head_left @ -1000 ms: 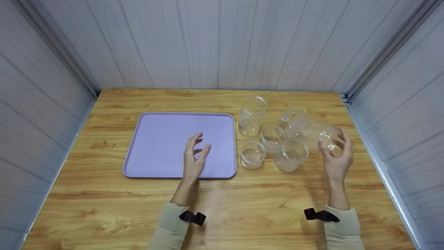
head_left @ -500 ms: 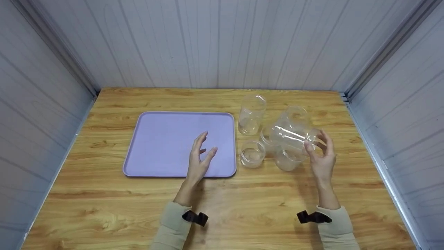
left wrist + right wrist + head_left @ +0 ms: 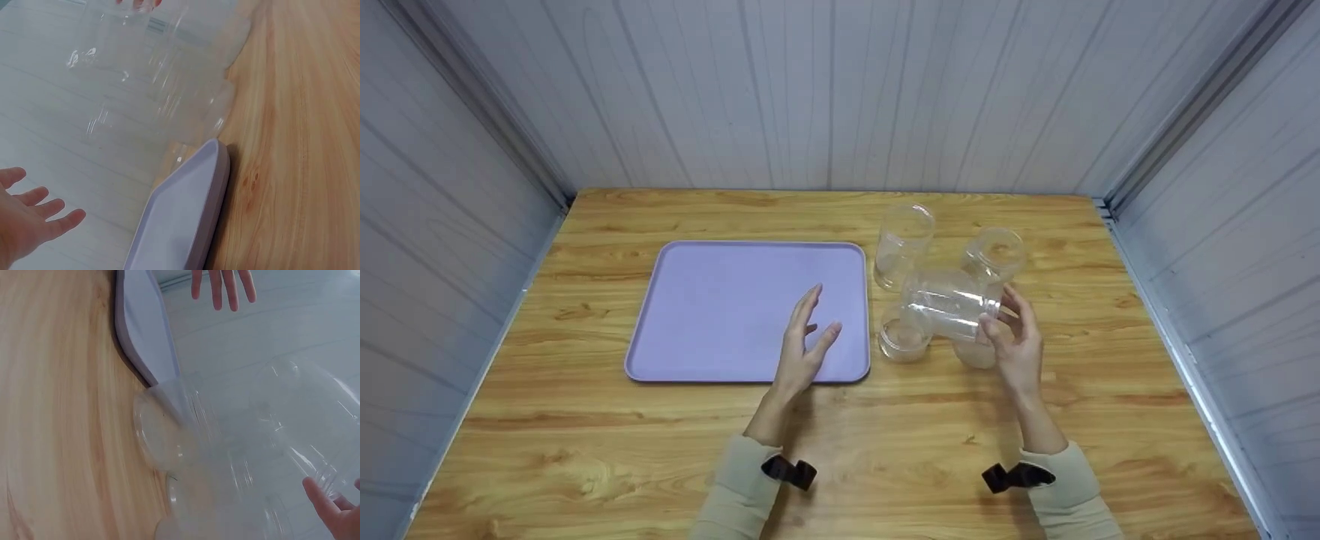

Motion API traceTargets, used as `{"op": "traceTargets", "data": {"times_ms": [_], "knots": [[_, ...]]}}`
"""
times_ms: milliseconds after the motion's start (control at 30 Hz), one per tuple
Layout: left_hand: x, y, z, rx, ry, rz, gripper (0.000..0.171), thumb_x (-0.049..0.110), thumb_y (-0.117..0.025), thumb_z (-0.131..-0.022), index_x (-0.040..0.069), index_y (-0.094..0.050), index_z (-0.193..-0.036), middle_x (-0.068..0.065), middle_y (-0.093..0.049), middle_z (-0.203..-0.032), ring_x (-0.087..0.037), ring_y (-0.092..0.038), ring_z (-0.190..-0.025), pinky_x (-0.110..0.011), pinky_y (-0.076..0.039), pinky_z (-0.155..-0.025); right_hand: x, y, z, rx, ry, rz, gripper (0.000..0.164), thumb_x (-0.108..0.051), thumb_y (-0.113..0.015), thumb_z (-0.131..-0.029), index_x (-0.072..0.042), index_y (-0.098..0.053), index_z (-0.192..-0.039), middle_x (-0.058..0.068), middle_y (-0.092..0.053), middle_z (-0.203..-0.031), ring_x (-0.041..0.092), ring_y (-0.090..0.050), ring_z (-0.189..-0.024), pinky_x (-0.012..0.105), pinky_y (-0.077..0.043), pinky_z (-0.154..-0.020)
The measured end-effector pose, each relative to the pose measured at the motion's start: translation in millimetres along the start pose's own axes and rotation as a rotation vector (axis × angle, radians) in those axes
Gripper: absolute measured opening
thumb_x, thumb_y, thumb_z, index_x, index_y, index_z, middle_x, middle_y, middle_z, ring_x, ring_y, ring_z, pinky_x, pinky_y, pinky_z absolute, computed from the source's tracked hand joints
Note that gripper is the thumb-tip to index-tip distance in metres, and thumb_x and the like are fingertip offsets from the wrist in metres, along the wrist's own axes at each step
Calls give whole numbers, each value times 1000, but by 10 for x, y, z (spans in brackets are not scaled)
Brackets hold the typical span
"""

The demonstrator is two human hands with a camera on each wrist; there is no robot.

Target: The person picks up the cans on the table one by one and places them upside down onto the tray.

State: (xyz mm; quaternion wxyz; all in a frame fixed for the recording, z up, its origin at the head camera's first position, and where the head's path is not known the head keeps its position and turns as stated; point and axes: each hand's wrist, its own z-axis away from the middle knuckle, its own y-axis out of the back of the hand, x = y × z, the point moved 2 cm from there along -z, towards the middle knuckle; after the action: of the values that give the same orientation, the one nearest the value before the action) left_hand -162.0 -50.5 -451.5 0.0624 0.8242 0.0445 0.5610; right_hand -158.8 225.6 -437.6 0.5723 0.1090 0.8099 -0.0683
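In the head view my right hand (image 3: 1016,349) grips a clear plastic jar (image 3: 949,304) by one end, thumb in front and fingers behind. The jar is tilted on its side, its far end pointing left, above other clear jars. Its body also shows in the right wrist view, a see-through jar (image 3: 306,410) beside my thumb. My left hand (image 3: 802,345) hovers over the near right part of the lilac tray (image 3: 697,315), fingers extended and thumb apart, holding nothing. In the left wrist view its spread fingers (image 3: 48,209) show.
Right of the tray stand a tall clear jar (image 3: 904,240), a short one (image 3: 904,345), another at the back (image 3: 994,251) and one partly hidden under my right hand (image 3: 975,356). A pale panel wall (image 3: 832,97) rises behind the wooden table (image 3: 885,465).
My right hand has carried the jar left from the right side, over the standing jars. The left hand has shifted slightly right above the tray.
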Motion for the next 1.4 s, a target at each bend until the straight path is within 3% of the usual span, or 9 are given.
{"op": "traceTargets", "data": {"times_ms": [333, 500, 633, 900, 1133, 1400], "knots": [[34, -85, -9, -65, 3, 25, 58, 5, -52, -85, -5, -25, -136, -27, -25, -137, -37, -29, -122, -51, -35, -89, 240, -145, 31, -63, -17, -31, 49, 8, -54, -79, 9, -39, -125, 18, -44, -112, 24, -49, -96, 22, -43, -80], [41, -148, -20, -97, 25, 63, 59, 7, -50, -85, -5, -23, -137, -27, -22, -138, -39, -28, -123, -51, -35, -90, 267, -206, 75, -98, -88, -72, 46, 0, -53, -83, 4, -41, -126, 13, -47, -110, 19, -52, -92, 23, -48, -71], [41, -194, -28, -121, 37, 102, 60, 9, -50, -86, -5, -22, -137, -26, -21, -139, -38, -27, -123, -51, -35, -90, 289, -252, 98, -121, -120, -79, 44, -3, -51, -84, 5, -41, -126, 12, -49, -109, 17, -52, -93, 24, -48, -73], [48, -253, -14, -145, 43, 147, 62, 10, -50, -85, -6, -20, -137, -25, -22, -139, -39, -30, -122, -50, -38, -87, 323, -314, 146, -164, -155, -82, 46, -5, -48, -83, 9, -39, -126, 19, -49, -115, 13, -52, -97, 25, -48, -73], [27, -276, 16, -154, 34, 198, 64, 8, -51, -83, -8, -19, -137, -26, -25, -136, -43, -32, -118, -51, -39, -84, 327, -369, 169, -203, -184, -131, 47, -6, -45, -84, 12, -35, -126, 26, -44, -123, 12, -52, -101, 26, -45, -82], [38, -261, 38, -157, 44, 219, 66, 8, -53, -83, -7, -18, -137, -30, -25, -135, -44, -33, -117, -52, -39, -85, 345, -425, 176, -240, -191, -217, 43, -5, -43, -86, 12, -36, -125, 20, -49, -117, 19, -56, -95, 36, -51, -69]]}}
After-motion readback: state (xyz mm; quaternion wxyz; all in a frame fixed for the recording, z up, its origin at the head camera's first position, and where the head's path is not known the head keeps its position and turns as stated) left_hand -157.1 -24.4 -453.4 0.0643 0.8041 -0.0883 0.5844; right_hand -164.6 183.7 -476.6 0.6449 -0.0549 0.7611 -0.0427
